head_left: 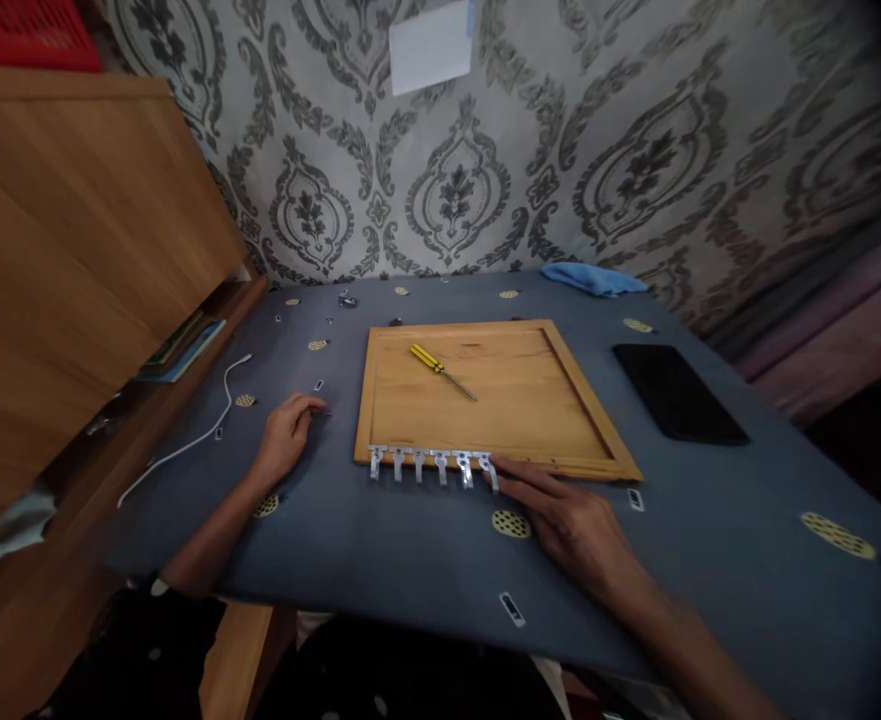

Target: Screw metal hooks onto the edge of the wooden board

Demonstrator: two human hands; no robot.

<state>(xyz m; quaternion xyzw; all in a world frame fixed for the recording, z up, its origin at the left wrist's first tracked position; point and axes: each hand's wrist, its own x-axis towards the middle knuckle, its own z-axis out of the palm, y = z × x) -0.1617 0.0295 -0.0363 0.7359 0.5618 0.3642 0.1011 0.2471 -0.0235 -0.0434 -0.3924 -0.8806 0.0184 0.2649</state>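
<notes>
A shallow wooden panel with a raised frame (560, 370) lies flat on the table. Along its near edge rests a silvery metal hook rail (431, 456) with several hooks pointing toward me. My right hand (571, 515) has its fingertips on the rail's right end, around the last hook. My left hand (288, 432) is left of the panel, just above the cloth, thumb and fingers pinched together. Something thin and tiny shows at those fingertips, too small to name. A screwdriver with a yellow and black handle (426, 358) lies on the panel.
The table has a grey patterned cloth (440, 560). A black tablet-like slab (680, 393) lies right, a blue cloth (596, 279) at the back. Small metal bits (348, 301) lie back left. A white cable (219, 415) runs beside a wooden cabinet (87, 240).
</notes>
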